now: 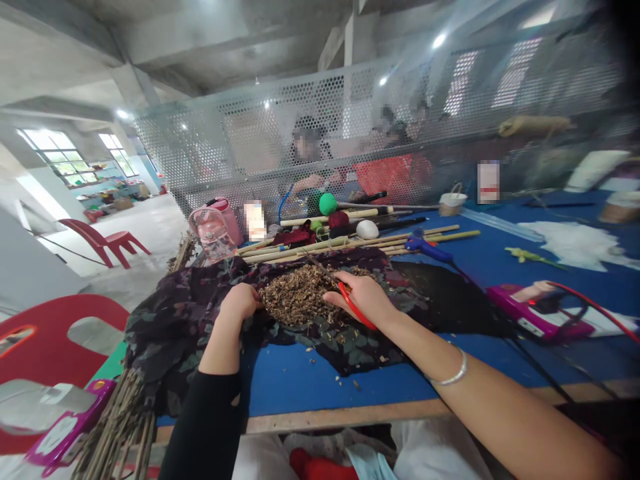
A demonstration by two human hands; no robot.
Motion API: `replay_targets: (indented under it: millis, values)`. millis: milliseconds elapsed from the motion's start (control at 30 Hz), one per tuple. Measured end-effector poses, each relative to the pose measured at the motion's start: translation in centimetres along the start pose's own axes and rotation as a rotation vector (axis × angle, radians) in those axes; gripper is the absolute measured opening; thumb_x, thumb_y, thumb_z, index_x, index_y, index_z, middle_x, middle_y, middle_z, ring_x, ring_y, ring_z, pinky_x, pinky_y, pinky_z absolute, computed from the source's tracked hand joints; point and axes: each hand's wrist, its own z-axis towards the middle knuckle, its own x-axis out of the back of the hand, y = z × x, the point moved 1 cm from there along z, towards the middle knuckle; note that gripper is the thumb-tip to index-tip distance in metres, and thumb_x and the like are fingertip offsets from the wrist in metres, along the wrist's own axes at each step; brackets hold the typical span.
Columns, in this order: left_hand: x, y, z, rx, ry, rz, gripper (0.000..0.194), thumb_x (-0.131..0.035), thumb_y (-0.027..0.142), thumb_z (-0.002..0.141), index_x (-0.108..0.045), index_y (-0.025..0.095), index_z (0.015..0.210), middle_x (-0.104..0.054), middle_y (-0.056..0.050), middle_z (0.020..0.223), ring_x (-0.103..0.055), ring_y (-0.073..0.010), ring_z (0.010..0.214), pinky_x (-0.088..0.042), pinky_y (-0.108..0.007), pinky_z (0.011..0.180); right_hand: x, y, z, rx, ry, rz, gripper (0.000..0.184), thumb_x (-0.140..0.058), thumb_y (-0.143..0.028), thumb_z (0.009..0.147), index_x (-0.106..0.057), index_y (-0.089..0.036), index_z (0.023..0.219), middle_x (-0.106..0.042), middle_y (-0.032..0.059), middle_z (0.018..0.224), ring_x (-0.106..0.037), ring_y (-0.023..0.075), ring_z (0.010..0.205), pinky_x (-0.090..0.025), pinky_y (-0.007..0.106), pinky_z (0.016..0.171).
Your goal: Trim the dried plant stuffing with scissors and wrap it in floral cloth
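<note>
A heap of chopped brown dried plant bits [295,297] lies on a dark patterned cloth [190,320] over the blue tabletop. My right hand [367,297] is closed around scissors [356,308] with red handles. Their dark blades point up and left over the back of the heap. At the heap's left edge is my left hand [239,303], its fingers curled in. Whether it grips the cloth or a bit of stem is hidden. Small scraps are scattered on the blue surface in front of the cloth.
Behind the heap lie bamboo sticks [320,245], a green ball [328,203], a white ball [367,230] and a blue glue gun [427,247]. A purple power strip [520,317] stands at right. Dry stalks [115,427] lean at the left edge. People sit behind a perforated screen [240,143].
</note>
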Motion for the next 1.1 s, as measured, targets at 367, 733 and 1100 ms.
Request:
replay_targets:
  millis: [367,733,1100]
  values:
    - [1.1,0.9,-0.3,0.01,0.212,-0.344,0.023,-0.055,0.021,0.073,-0.07,0.012,0.088,-0.07,-0.009,0.07,-0.064,-0.0179,0.066,-0.046,-0.025,0.066,0.1,-0.2,0.0,-0.01,-0.013,0.026,0.05,-0.048,-0.06,0.078,-0.061,-0.02,0.103,-0.064,0.0023,0.06,-0.061,0.0175,0.057,-0.041,0.024,0.056]
    - [-0.5,2.1,0.2,-0.163,0.11,-0.071,0.031,-0.071,0.028,0.061,-0.071,0.016,0.09,-0.07,-0.012,0.092,-0.063,-0.0255,0.09,-0.044,-0.028,0.078,-0.2,-0.3,0.0,-0.006,-0.01,-0.002,0.051,-0.049,-0.059,0.078,-0.061,-0.018,0.106,-0.067,0.0049,0.067,-0.064,0.02,0.065,-0.044,0.025,0.061]
    - [-0.9,2.3,1.4,-0.183,0.304,-0.391,0.032,-0.054,0.013,0.07,-0.071,0.015,0.097,-0.072,-0.008,0.092,-0.064,-0.0205,0.086,-0.045,-0.026,0.08,-0.2,-0.3,0.0,0.0,-0.006,-0.026,0.048,-0.049,-0.058,0.079,-0.061,-0.019,0.106,-0.07,0.0065,0.074,-0.066,0.0218,0.07,-0.044,0.026,0.062]
